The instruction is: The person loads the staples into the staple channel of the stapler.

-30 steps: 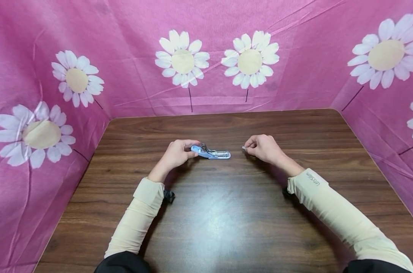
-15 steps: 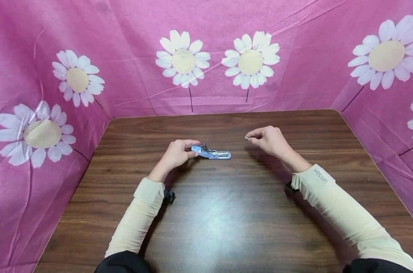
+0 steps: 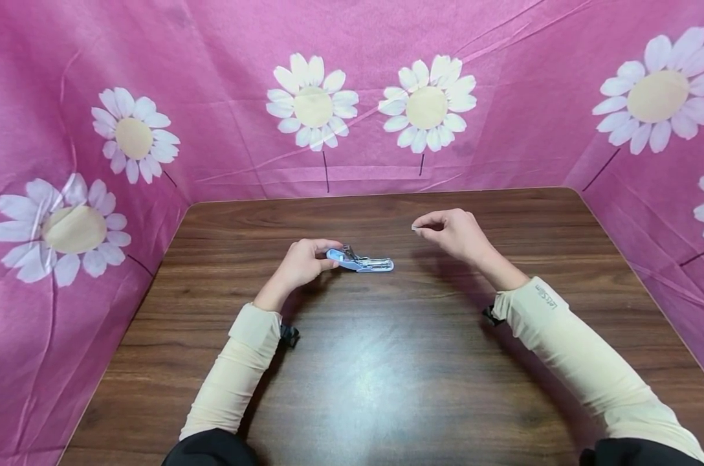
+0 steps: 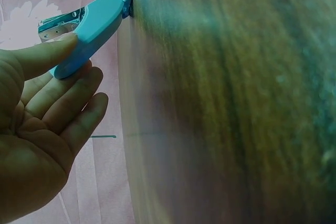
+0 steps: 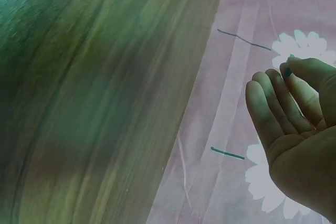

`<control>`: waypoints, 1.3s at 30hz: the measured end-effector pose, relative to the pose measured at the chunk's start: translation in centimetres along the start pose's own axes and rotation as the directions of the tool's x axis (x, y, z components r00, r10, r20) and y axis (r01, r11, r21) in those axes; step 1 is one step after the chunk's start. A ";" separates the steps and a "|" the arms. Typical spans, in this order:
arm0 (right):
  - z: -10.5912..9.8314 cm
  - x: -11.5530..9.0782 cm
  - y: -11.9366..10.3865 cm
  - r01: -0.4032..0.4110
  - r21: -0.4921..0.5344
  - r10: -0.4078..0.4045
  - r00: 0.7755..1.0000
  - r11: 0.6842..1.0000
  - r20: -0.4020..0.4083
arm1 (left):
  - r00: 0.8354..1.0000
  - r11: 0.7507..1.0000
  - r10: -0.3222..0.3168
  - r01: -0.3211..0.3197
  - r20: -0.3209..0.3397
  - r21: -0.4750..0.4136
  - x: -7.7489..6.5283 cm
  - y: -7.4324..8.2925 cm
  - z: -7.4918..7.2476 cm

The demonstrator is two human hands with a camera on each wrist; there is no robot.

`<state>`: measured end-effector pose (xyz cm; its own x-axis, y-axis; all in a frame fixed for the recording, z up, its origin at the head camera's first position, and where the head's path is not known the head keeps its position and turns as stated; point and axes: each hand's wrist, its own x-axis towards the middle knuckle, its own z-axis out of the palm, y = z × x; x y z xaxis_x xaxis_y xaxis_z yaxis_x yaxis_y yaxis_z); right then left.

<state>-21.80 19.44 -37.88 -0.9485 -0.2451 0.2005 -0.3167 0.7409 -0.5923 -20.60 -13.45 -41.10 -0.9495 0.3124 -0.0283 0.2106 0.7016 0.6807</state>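
Observation:
Left of the table's middle lies a light blue stapler [image 3: 376,265], swung open, its metal parts showing. My left hand [image 3: 298,264] pinches its raised end between thumb and fingers. The left wrist view shows the blue stapler arm [image 4: 100,24] tilted, its far end touching the table. To the right, my right hand [image 3: 455,234] is lifted above the table and pinches a small silvery piece [image 3: 415,228], probably a short strip of staples, between thumb and forefinger. The fingers mostly hide this piece [image 5: 289,71] in the right wrist view, where the other fingers extend loosely.
The brown wood-grain table [image 3: 352,362] spreads out under both arms. A pink cloth [image 3: 230,116] with white daisies rises along its back and sides. A dark wrist device [image 3: 290,335] sits at the left cuff.
My right hand has risen and moved away toward the table's back with the small silvery piece, then shifted slightly left. The left hand and stapler stay in place.

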 end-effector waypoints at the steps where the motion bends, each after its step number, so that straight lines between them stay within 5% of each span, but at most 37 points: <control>1: 0.1 0.1 -0.1 0.003 -0.001 -0.003 1.000 1.000 0.001 | 1.000 1.000 0.000 0.000 0.000 0.000 0.0 0.0 0.0; 39: 4.3 2.1 -3.3 0.067 0.030 -0.069 0.993 0.997 0.095 | 1.000 1.000 -0.001 0.001 0.010 -0.001 0.0 0.1 -0.1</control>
<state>-22.78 13.77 -38.84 -0.9203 -0.3544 0.1658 -0.3793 0.7041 -0.6003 -20.64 -13.45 -41.01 -0.9474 0.3182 -0.0361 0.2095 0.7011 0.6816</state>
